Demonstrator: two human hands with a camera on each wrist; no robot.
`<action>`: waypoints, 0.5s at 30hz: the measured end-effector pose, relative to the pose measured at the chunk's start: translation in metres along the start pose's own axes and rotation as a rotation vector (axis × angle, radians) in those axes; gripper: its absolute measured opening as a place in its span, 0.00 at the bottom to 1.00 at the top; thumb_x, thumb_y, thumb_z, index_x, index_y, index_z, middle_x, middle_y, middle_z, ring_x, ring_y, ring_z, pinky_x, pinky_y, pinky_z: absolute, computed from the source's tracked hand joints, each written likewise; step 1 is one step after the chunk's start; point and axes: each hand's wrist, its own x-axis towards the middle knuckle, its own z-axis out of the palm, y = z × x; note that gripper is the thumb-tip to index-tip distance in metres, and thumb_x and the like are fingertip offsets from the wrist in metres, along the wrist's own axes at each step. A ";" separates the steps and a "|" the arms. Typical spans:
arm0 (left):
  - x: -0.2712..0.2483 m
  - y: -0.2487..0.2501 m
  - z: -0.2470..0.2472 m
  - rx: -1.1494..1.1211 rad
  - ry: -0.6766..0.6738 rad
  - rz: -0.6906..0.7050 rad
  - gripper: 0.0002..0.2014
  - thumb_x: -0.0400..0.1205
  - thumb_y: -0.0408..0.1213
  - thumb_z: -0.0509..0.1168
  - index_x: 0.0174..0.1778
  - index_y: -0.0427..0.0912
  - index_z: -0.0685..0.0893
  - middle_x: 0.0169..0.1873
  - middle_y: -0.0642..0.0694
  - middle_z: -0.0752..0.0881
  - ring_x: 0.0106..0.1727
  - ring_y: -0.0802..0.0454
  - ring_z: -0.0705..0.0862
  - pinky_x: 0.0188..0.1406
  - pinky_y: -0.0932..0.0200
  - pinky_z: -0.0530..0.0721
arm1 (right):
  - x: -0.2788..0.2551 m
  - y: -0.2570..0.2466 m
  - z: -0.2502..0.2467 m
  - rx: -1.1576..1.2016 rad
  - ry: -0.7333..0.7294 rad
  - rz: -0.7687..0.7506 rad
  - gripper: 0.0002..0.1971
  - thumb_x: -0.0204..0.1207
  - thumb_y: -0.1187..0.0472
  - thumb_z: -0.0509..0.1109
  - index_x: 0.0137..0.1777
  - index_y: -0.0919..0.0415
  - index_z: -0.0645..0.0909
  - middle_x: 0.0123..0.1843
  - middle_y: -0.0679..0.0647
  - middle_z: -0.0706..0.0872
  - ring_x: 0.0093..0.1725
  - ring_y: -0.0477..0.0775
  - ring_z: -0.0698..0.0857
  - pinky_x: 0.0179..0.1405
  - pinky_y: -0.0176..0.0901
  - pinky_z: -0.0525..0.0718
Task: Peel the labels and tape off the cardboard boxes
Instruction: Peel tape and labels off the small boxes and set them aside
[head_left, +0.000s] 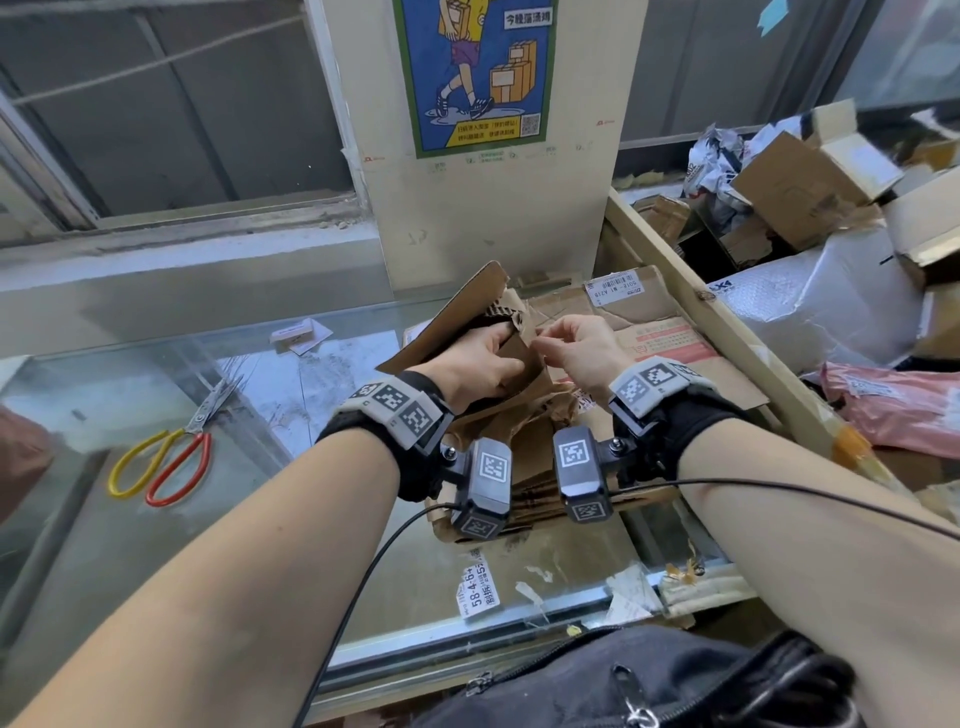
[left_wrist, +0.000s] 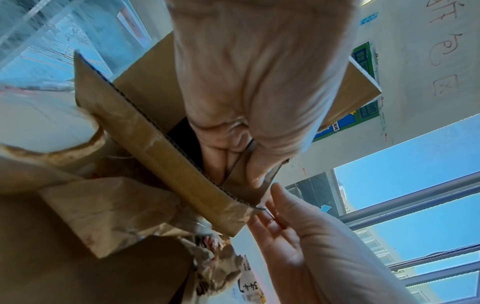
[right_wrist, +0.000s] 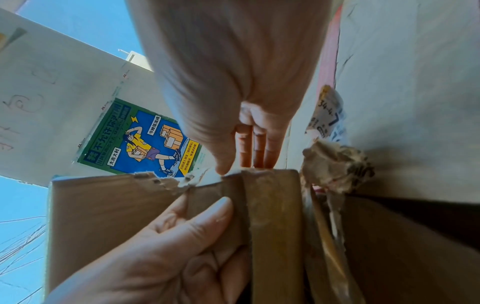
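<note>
Low in the frame a white label (head_left: 478, 590) lies stuck on the glass surface (head_left: 171, 525). Just above centre, the left hand (head_left: 478, 364) grips a small cardboard box (head_left: 452, 317), thumb outside and fingers curled inside its open end. The right hand (head_left: 584, 348) is immediately to the right, thumb and fingertips pinching at the torn top edge, apparently on a tape end (too thin to confirm). The tape strip (right_wrist: 275, 216) runs lengthwise from that edge toward the wrists, so the right hand's pull likely follows it. Further left lie scissors (head_left: 166, 457).
</note>
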 end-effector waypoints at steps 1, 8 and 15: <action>-0.001 0.001 0.000 -0.001 0.008 0.008 0.19 0.84 0.21 0.58 0.70 0.38 0.75 0.49 0.44 0.85 0.50 0.49 0.84 0.55 0.53 0.84 | 0.001 -0.001 0.002 -0.013 0.022 -0.004 0.11 0.77 0.65 0.71 0.33 0.57 0.78 0.46 0.64 0.86 0.46 0.58 0.84 0.52 0.59 0.85; 0.001 0.001 -0.002 0.041 0.011 0.010 0.20 0.85 0.21 0.57 0.72 0.37 0.75 0.63 0.33 0.84 0.62 0.37 0.84 0.64 0.44 0.82 | 0.008 0.006 0.002 0.255 -0.014 0.147 0.13 0.77 0.72 0.68 0.30 0.64 0.78 0.39 0.64 0.85 0.47 0.63 0.87 0.50 0.51 0.87; 0.002 -0.001 -0.006 0.148 0.003 0.057 0.21 0.84 0.23 0.59 0.73 0.41 0.76 0.57 0.39 0.86 0.47 0.53 0.84 0.45 0.64 0.81 | 0.005 0.001 -0.021 0.375 -0.293 0.140 0.13 0.71 0.73 0.74 0.52 0.67 0.76 0.51 0.63 0.81 0.53 0.57 0.83 0.61 0.46 0.83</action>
